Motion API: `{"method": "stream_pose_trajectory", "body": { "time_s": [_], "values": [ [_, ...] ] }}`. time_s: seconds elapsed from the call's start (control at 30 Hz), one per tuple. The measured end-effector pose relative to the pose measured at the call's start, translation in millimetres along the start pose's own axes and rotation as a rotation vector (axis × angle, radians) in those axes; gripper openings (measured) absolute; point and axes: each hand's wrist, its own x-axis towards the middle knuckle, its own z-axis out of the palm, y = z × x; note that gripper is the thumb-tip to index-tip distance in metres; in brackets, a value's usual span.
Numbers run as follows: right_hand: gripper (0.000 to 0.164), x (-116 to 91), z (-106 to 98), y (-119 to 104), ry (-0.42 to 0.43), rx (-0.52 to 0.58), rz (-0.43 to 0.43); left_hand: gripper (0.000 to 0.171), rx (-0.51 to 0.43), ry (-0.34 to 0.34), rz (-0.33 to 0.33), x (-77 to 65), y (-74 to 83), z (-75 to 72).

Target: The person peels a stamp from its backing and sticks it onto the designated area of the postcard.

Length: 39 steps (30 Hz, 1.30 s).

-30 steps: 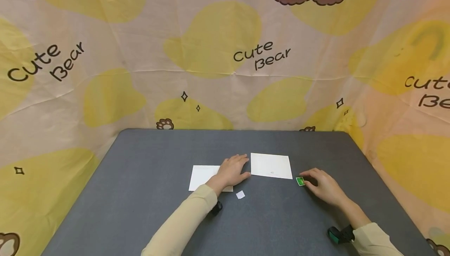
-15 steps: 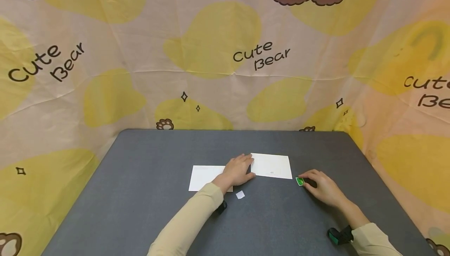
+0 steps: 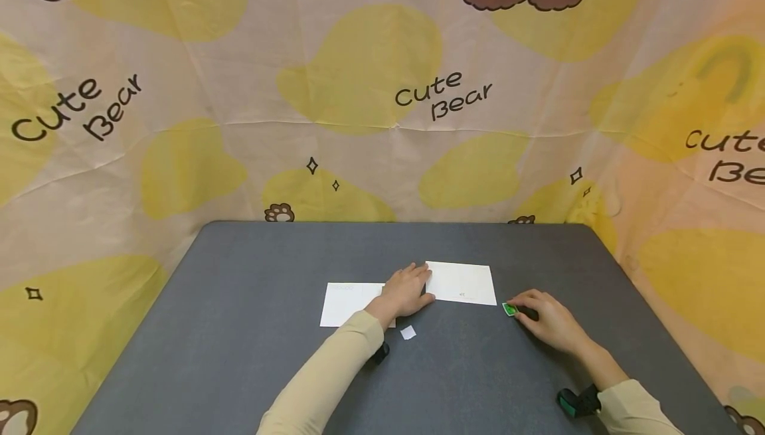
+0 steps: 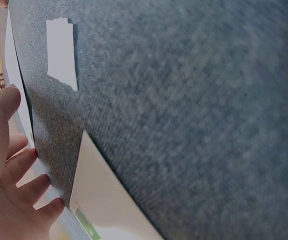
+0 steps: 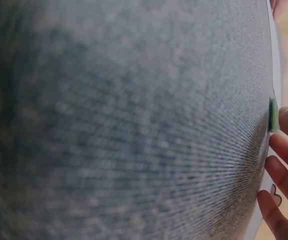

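Two white rectangular paper sheets lie on the grey table. My left hand (image 3: 405, 292) rests with relaxed, extended fingers at the left edge of the right sheet (image 3: 461, 283), fingertips overlapping its upper left corner. Its forearm and wrist cover part of the left sheet (image 3: 349, 303), which shows a green patch (image 4: 86, 222) in the left wrist view. To the right, my right hand (image 3: 546, 317) pinches a small green stamp-like square (image 3: 509, 310) with a white border between thumb and finger, close beside the right sheet's lower right corner.
A small white paper scrap (image 3: 408, 333) with uneven edges lies in front of the left sheet. Black bands circle both wrists, the right band (image 3: 578, 400) close over the table (image 3: 239, 368). A printed cloth (image 3: 358, 89) hangs behind the table.
My left hand has slid slightly right, from the gap between the sheets to the right sheet's left edge. The right hand stays nearly still, with the green stamp-like square tilting slightly.
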Motion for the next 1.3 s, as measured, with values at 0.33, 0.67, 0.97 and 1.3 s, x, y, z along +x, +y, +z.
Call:
{"method": "stream_pose_trajectory", "body": {
  "time_s": [0.33, 0.67, 0.97, 1.3],
  "values": [
    [0.026, 2.1, -1.0, 0.9, 0.010, -0.018, -0.019, 0.051, 0.025, -0.004, -0.014, 0.7, 4.5, -1.8],
    [0.019, 4.0, 0.6, 0.2, 0.011, -0.020, 0.018, 0.049, 0.074, 0.018, -0.009, -0.2, 7.4, -2.4],
    [0.011, 9.3, 4.4, 0.1, 0.056, -0.020, 0.080, 0.050, 0.040, 0.016, 0.010, -1.9, 3.8, -1.9],
    [0.010, 16.1, -1.0, -6.9, 0.129, -0.030, 0.125, 0.050, 0.027, 0.045, 0.046, -9.6, 2.1, -11.2]
  ]
}}
